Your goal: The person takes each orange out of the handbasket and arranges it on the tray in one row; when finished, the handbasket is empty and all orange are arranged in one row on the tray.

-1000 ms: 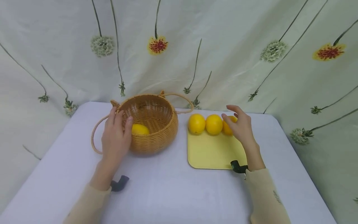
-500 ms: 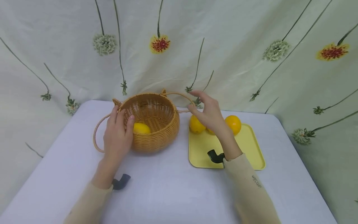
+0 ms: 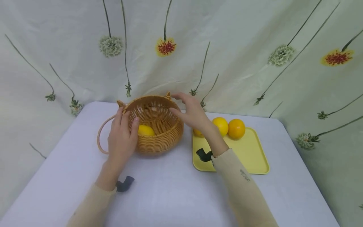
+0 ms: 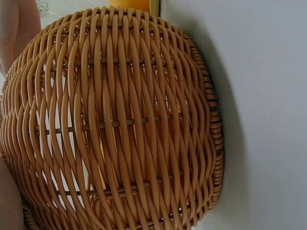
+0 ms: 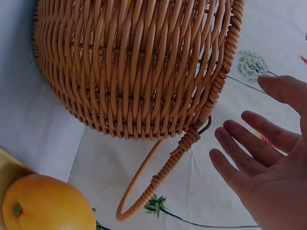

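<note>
A wicker basket (image 3: 160,143) stands left of the middle of the table, with a yellow lemon-like fruit (image 3: 146,130) inside. At its left rim my left hand (image 3: 122,138) holds it, thumb over the opening; in the left wrist view the weave hides most of the grip. My right hand (image 3: 193,113) hovers by the basket's right rim, thumb and fingers spread, holding nothing. In the right wrist view a gap shows between the right fingers (image 5: 249,148) and the basket's looped handle (image 5: 158,182).
Right of the basket lies a yellow tray (image 3: 249,157). Several round orange-yellow fruits, among them an orange (image 3: 236,129), line its far edge; the right arm partly covers one. A flowered cloth (image 3: 232,63) hangs behind the white table (image 3: 164,195).
My right hand has moved left from the fruit at the tray's far edge to the basket's right rim. The left hand has stayed at the basket's left rim.
</note>
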Available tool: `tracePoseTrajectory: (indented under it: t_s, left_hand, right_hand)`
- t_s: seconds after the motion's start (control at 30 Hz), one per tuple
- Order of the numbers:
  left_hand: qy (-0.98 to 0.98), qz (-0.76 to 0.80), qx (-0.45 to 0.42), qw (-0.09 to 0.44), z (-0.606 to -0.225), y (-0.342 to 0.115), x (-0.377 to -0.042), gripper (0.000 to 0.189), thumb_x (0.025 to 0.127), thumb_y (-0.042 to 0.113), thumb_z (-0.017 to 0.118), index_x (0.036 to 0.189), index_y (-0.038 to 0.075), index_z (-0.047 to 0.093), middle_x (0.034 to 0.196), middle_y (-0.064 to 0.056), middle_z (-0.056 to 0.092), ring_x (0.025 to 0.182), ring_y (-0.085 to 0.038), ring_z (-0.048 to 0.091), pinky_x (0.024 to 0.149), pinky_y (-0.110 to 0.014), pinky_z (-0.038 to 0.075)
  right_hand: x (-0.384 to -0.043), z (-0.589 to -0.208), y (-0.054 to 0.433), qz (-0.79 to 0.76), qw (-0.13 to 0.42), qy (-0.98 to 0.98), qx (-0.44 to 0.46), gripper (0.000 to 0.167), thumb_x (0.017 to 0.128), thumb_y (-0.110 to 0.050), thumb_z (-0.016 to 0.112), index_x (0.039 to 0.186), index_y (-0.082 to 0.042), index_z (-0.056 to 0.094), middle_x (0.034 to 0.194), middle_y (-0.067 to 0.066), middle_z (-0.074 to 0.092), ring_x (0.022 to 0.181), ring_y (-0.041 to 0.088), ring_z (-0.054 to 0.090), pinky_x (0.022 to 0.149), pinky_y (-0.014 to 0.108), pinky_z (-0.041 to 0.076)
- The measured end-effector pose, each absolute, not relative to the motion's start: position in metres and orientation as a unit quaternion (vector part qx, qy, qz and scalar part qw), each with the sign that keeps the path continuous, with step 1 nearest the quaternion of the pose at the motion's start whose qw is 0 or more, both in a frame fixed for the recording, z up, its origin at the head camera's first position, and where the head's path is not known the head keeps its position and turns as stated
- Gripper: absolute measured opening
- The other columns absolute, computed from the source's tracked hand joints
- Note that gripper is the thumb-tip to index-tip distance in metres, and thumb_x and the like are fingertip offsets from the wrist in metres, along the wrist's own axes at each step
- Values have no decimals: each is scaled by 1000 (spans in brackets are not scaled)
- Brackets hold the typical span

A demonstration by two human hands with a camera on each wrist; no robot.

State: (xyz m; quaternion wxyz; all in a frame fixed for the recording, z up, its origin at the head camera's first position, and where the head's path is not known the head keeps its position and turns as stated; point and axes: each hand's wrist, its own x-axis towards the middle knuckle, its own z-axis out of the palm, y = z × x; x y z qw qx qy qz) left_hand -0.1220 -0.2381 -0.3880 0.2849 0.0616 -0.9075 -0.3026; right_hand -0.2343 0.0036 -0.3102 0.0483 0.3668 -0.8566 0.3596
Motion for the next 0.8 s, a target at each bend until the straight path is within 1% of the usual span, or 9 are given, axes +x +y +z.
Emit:
tracePoseTrajectory:
  t_s: [0.17,0.27,0.37,0.57,0.8]
  left_hand:
    - [-906,-304,67,285,-389,-238,-119,67,112,49,38,149,-6,51,169,-23,33,151,-47,38,106,-76,42]
    - [-905,-305,71,287,-390,-239,-117,67,112,49,39,149,-6,51,169,-22,34,151,-47,39,108,-75,42]
    - [-906,-306,73,283,-390,-239,-117,68,112,50,38,150,-6,50,170,-22,32,151,-47,38,110,-74,41]
    - [-909,-308,70,273,-390,-238,-118,70,112,51,37,151,-6,49,171,-21,30,152,-47,36,111,-74,40]
    - [-908,-309,65,274,-386,-234,-122,71,112,52,36,152,-5,48,171,-20,30,153,-46,35,109,-75,40]
  right_hand:
    - [-236,-314,-13,346,41,-857,379,50,102,-28,71,147,-8,58,149,7,63,141,23,56,116,38,47]
    - [-236,-316,-25,327,19,-863,386,51,102,-29,70,148,-8,58,151,6,61,143,23,54,119,36,44]
    - [-237,-316,-36,301,-3,-867,398,51,102,-29,70,147,-7,58,150,7,61,142,23,55,120,36,43]
    - [-239,-315,-50,256,-61,-869,420,55,101,-30,73,149,-9,56,149,5,63,137,22,59,115,33,47]
    - [-244,-317,-59,227,-111,-860,443,55,101,-32,73,149,-10,57,150,6,62,138,22,57,116,34,47]
